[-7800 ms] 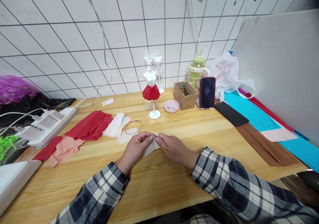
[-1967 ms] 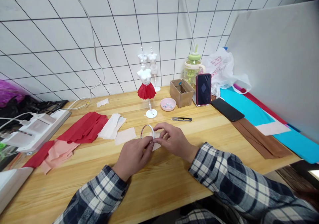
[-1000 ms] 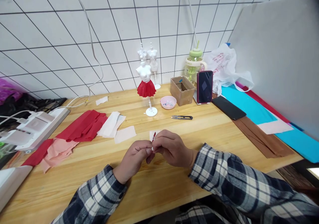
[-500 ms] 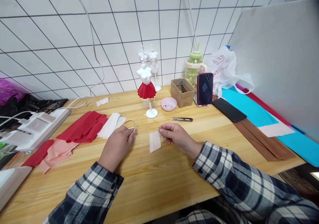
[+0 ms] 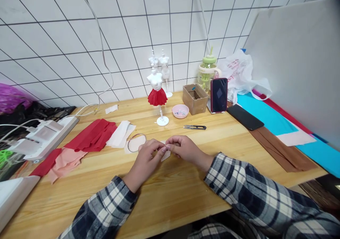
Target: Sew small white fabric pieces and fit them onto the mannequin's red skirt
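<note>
My left hand (image 5: 146,158) and my right hand (image 5: 183,148) meet at the middle of the wooden table (image 5: 170,193). Both pinch a small white paper piece (image 5: 166,155), fingertips touching at its top edge. A thin tape ring (image 5: 136,142) lies flat on the table just left of my left hand, on a pale paper square. Small thread snips (image 5: 194,127) lie behind my right hand. A white mini mannequin with a red pleated skirt (image 5: 158,96) stands farther back.
Red, pink and white paper pieces (image 5: 90,136) lie at left beside a white power strip (image 5: 39,136). At the back stand a pink dish (image 5: 180,111), a cardboard box (image 5: 196,99), an upright phone (image 5: 219,95) and a green bottle (image 5: 207,74). A black phone (image 5: 245,117) and coloured sheets lie right.
My left hand left the tape ring on the table and came back right to the paper piece. Both hands now pinch the paper together; before, only the right held it.
</note>
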Action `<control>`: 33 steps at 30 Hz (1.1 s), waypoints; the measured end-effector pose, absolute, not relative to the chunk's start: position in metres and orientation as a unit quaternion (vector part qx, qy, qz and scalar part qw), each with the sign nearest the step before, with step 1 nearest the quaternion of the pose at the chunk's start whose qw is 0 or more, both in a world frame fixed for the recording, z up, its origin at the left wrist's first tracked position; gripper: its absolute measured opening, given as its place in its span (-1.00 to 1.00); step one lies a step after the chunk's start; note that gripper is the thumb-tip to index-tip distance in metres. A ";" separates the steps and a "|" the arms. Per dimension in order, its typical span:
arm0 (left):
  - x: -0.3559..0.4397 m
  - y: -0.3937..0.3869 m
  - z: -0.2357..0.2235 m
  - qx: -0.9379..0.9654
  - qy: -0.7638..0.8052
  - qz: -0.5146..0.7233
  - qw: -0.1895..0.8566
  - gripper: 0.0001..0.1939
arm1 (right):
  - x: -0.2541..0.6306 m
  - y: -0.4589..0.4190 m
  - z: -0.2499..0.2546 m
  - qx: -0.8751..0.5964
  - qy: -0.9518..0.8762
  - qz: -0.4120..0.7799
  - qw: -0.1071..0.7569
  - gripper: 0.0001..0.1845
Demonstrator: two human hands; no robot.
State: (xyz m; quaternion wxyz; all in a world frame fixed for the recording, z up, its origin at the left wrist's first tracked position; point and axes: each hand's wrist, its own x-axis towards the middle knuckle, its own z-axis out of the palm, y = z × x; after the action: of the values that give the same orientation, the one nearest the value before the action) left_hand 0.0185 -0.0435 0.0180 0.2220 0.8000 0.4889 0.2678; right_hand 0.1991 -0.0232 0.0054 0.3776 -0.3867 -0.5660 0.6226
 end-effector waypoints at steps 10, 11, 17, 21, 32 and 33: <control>0.014 -0.036 0.007 0.776 0.490 0.340 0.204 -0.75 | 0.202 -0.018 -0.005 -0.476 -0.667 0.397 0.413 -0.89; 0.012 -0.033 0.004 0.751 0.505 0.352 0.238 -0.72 | 0.204 -0.016 -0.006 -0.482 -0.682 0.358 0.418 -0.84; 0.004 -0.028 -0.005 0.628 0.481 0.419 0.446 -0.66 | 0.211 -0.021 0.003 -0.423 -0.771 0.202 0.431 -0.78; 0.010 -0.036 -0.009 0.573 0.402 0.431 0.569 -0.72 | 0.208 -0.027 0.006 -0.393 -0.821 0.113 0.398 -0.82; 0.017 -0.039 -0.009 0.600 0.421 0.394 0.554 -0.75 | 0.211 -0.026 0.004 -0.423 -0.855 0.061 0.292 -0.79; 0.018 -0.039 -0.008 0.619 0.424 0.385 0.538 -0.75 | 0.210 -0.026 0.004 -0.428 -0.851 0.082 0.291 -0.81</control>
State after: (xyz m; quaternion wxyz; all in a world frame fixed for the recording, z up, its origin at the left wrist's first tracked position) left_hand 0.0178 -0.0391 -0.0082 0.5381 0.6187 0.4239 0.3846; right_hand 0.2104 -0.0261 0.0042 0.2910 -0.4285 -0.8515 0.0819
